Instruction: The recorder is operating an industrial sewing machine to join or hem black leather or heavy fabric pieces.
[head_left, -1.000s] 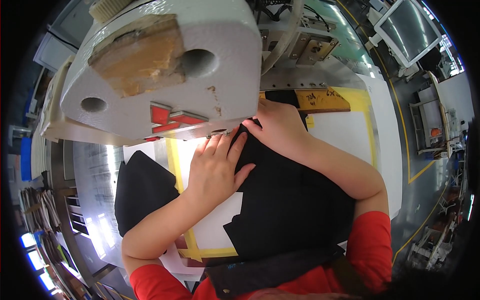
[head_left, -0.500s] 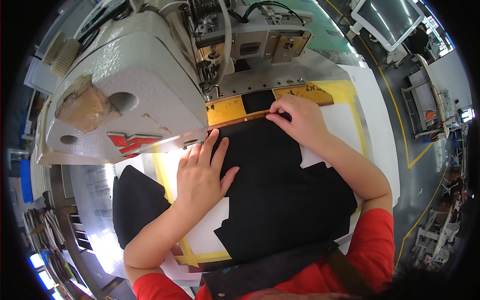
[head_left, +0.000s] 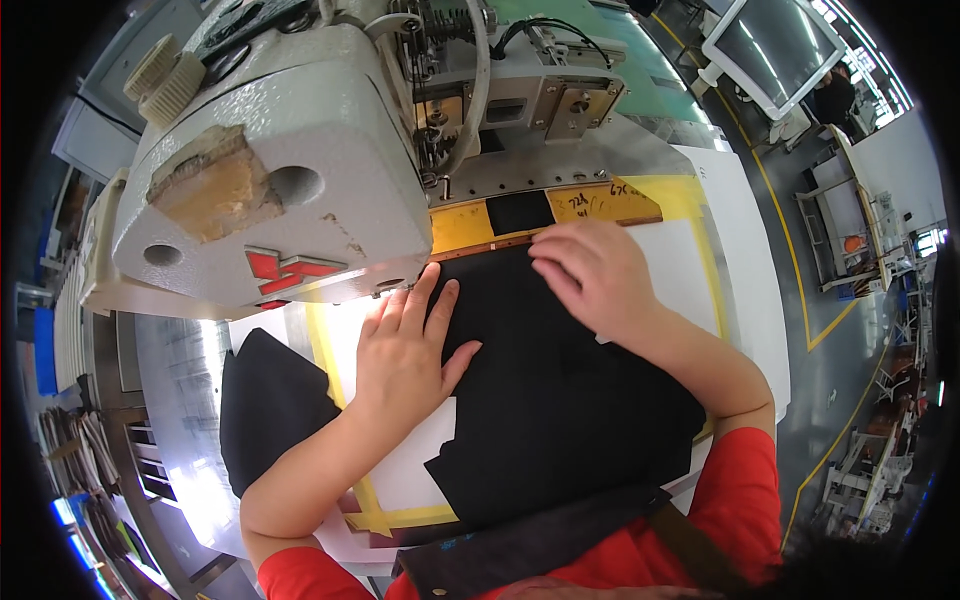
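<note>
A large black fabric piece [head_left: 560, 410] lies over white sheeting, its far edge along a yellow clamp plate [head_left: 460, 228] with a brown front edge. My left hand [head_left: 400, 350] rests flat with fingers spread near the fabric's far left corner, fingertips close to the yellow plate. Above the far right part of the fabric is my right hand [head_left: 610, 285], its bent fingers and thumb apart, and I see nothing between them. A small black patch [head_left: 520, 212] shows in the plate's window. Beside my left hand stands the grey sewing machine head [head_left: 350, 190], hiding its needle area.
Another black fabric piece [head_left: 270, 400] lies to the left of my left forearm. Yellow tape [head_left: 712, 240] borders the white sheet. Beyond the yellow plate is a metal clamp frame [head_left: 640, 150]. A screen [head_left: 775, 50] stands at the far right, above a floor with yellow lines.
My right hand has let go of the fabric's far edge at the plate; its thumb and fingers have parted. My left hand keeps its place on the fabric. The view has shifted slightly.
</note>
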